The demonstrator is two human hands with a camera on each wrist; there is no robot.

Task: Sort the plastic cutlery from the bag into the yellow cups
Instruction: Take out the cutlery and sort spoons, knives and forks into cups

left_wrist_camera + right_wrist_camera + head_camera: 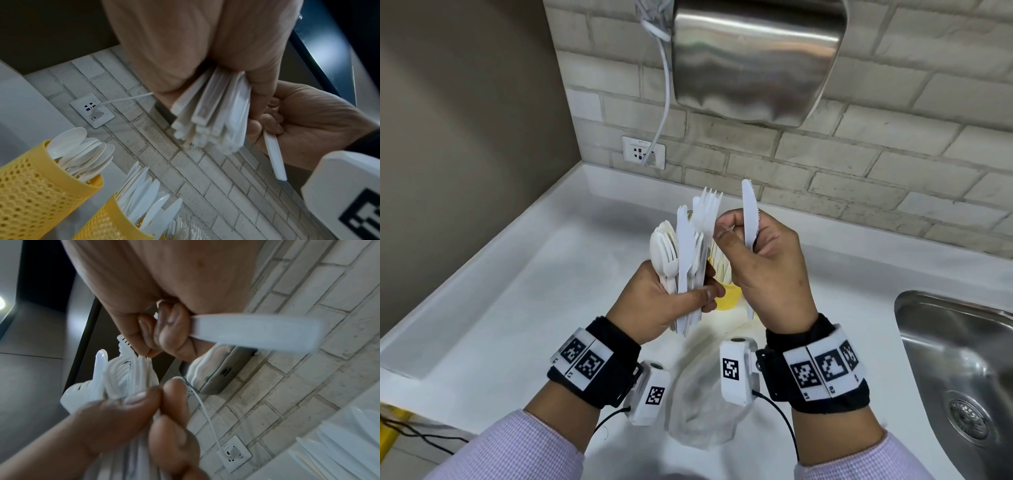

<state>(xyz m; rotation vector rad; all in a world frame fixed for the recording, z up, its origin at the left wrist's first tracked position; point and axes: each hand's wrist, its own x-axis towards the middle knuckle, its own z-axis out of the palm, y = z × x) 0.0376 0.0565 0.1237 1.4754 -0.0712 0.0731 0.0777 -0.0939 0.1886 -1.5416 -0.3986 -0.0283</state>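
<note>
My left hand (671, 305) grips a bundle of white plastic cutlery (683, 253) upright above the counter: spoons, knives and forks mixed. My right hand (767, 270) holds one white knife (750, 212) in its curled fingers, blade up, while its thumb and forefinger meet at a fork (707, 214) at the top of the bundle. A yellow cup (727, 296) shows only partly behind the hands. In the left wrist view one yellow mesh cup (41, 186) holds spoons and another (107, 222) holds knives. The clear plastic bag (702, 404) lies crumpled below my wrists.
A steel sink (955, 359) is set into the white counter (517, 291) at the right. A steel hand dryer (756, 58) hangs on the brick wall, its white cable (666, 102) running down to a wall socket (643, 152).
</note>
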